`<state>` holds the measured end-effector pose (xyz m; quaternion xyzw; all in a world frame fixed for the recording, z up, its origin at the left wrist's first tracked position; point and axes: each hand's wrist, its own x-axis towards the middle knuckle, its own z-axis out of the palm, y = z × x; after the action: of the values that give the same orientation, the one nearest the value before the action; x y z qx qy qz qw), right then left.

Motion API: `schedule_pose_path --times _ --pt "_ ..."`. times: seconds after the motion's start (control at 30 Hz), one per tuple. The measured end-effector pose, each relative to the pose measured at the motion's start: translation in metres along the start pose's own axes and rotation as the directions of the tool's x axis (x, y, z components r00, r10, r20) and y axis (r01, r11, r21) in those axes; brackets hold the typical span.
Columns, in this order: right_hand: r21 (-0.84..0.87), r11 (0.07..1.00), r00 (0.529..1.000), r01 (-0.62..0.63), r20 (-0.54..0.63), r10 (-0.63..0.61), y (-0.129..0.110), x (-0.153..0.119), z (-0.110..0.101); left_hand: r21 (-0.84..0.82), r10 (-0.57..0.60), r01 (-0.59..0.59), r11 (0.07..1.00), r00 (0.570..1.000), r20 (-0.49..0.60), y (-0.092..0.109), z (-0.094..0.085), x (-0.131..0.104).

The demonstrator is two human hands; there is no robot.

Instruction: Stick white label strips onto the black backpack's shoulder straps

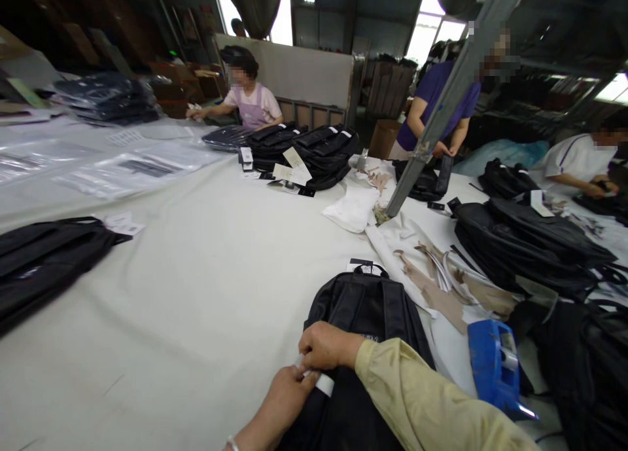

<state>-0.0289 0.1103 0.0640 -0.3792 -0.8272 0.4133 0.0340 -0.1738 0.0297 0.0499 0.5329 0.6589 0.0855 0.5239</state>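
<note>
A black backpack (343, 300) lies on the white-covered table in front of me, its straps facing up and its top handle pointing away. Over its left side both hands meet at a small white strip (324, 384). My left hand (289, 395) pinches the strip between thumb and fingers. Just above it, my right hand (326, 346), in a pale yellow sleeve, is closed at the strip's upper end, with its fingertips touching the left hand. Part of the strip is hidden under the fingers. Paper tags (366, 266) lie by the backpack's handle.
A blue tape dispenser (493, 362) stands right of the backpack, beside paper scraps (436, 287) and piled black backpacks (530, 241). A metal post (426, 143) rises from the table. Another black bag (44, 254) lies left. Clear plastic bags (132, 166) and co-workers (252, 97) are farther back.
</note>
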Motion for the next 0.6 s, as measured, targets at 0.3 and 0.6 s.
schedule_pose_path --times 0.3,0.6 --pt "0.216 0.975 0.99 0.058 -0.139 -0.028 0.023 -0.009 0.006 -0.022 0.05 -0.05 0.998 0.998 -0.027 -0.002 -0.001 0.004" --pt "-0.402 0.859 0.931 0.316 0.304 -0.201 -0.032 0.001 -0.034 -0.029 0.028 -0.029 0.999 0.999 -0.027 -0.001 0.0 0.006"
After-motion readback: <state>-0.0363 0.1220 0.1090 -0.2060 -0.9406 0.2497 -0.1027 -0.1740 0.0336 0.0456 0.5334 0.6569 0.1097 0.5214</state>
